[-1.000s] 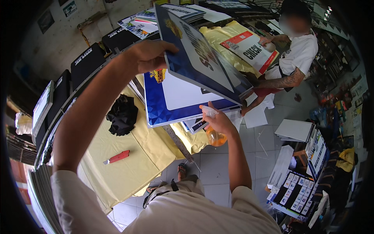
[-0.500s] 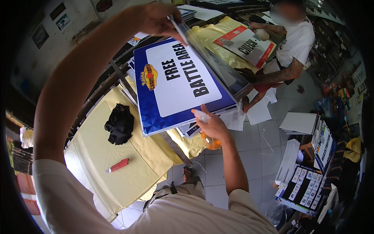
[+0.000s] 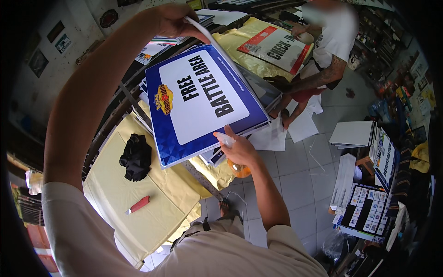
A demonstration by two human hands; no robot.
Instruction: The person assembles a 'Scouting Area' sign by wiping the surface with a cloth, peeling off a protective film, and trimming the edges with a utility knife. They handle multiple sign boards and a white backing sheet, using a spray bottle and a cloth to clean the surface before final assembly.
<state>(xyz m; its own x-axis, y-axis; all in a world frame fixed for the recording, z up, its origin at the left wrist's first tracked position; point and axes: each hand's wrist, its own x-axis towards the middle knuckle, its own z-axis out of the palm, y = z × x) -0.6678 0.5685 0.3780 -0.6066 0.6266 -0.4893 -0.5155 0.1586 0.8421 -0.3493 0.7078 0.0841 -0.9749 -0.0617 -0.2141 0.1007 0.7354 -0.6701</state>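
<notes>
A blue-bordered white sign with black lettering and a yellow emblem lies tilted on a stack of panels. My left hand reaches over its far end, its fingers closed on the raised corner of a thin, pale-edged sheet. That sheet runs down along the sign's right side; how it joins the sign is unclear. By the sign's near right edge, my right hand is wrapped around a spray bottle with orange liquid and a whitish spray head. The fingers partly cover the bottle.
A red utility knife and a bunched black cloth lie on the yellow-covered table. A metal ruler lies beside the stack. A co-worker stands at a red-and-white sign. More boards are stacked at right.
The sign and both hands appear shifted slightly left in view. The sheet in my left hand now shows as a narrow pale edge, uncovering more of the sign. The co-worker leans differently.
</notes>
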